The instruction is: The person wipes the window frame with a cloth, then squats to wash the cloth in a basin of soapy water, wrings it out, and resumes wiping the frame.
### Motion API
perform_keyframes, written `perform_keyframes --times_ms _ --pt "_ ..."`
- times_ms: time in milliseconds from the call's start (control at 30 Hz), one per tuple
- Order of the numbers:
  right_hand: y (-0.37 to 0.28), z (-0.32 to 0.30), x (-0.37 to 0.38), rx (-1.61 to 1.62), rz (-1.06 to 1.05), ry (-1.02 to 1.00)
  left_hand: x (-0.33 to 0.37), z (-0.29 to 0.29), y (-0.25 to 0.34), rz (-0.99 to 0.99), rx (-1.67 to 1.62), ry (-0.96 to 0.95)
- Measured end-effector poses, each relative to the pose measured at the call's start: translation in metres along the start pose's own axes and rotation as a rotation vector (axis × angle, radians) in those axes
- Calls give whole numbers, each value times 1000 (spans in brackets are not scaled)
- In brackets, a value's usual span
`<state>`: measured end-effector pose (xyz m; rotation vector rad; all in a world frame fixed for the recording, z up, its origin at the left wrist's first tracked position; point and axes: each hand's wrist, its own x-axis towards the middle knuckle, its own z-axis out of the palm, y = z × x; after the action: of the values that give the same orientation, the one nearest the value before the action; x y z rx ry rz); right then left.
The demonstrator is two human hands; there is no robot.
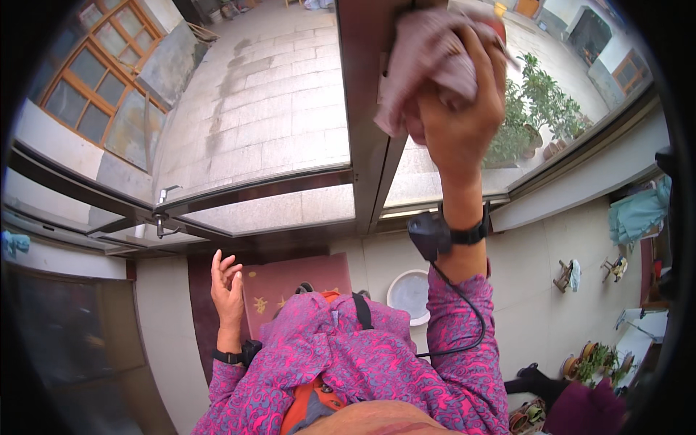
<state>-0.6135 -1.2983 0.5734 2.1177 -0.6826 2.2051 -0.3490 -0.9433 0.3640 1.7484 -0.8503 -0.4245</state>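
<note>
My right hand (464,119) is raised high, its fingers wrapped over a crumpled pinkish-grey cloth (428,61). The cloth lies against the dark frame post (366,94) and the edge of the window pane to its right. My left hand (227,279) hangs low at my side, empty, fingers apart and slightly curled. Just above it, the glazed door (268,199) carries a metal lever handle (161,221), which the hand does not touch. Each wrist wears a black strap, the right one with a cable running down the sleeve.
Below me lie a red doormat (297,283) and a round pale basin (409,293) on the tiled floor. Small stools (565,275) and potted plants (602,362) stand at the right, near another person's dark purple clothing (587,409). Beyond the glass are a paved courtyard (283,101) and leafy shrubs (536,109).
</note>
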Motion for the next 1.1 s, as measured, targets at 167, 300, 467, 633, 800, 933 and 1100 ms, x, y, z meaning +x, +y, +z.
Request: perform_keyframes --times_ms 167,300,467,633,800,933,1100 --pt "2 4 -4 -51 -10 -100 4 9 5 25 1 -14" --pt "11 -27 -26 243 364 -87 -1 6 -1 -2 12 16" --pt "36 -29 -7 358 367 -59 0 3 -3 -10 23 3" --pt "68 -11 -35 305 307 -250 5 12 1 31 4 -11" --pt "71 -15 -137 134 596 -370 3 15 2 5 18 -18" --pt "45 -27 -173 2 608 -402 5 16 3 1 32 -33" --pt "18 -27 -128 150 449 -212 7 25 9 15 33 -50"
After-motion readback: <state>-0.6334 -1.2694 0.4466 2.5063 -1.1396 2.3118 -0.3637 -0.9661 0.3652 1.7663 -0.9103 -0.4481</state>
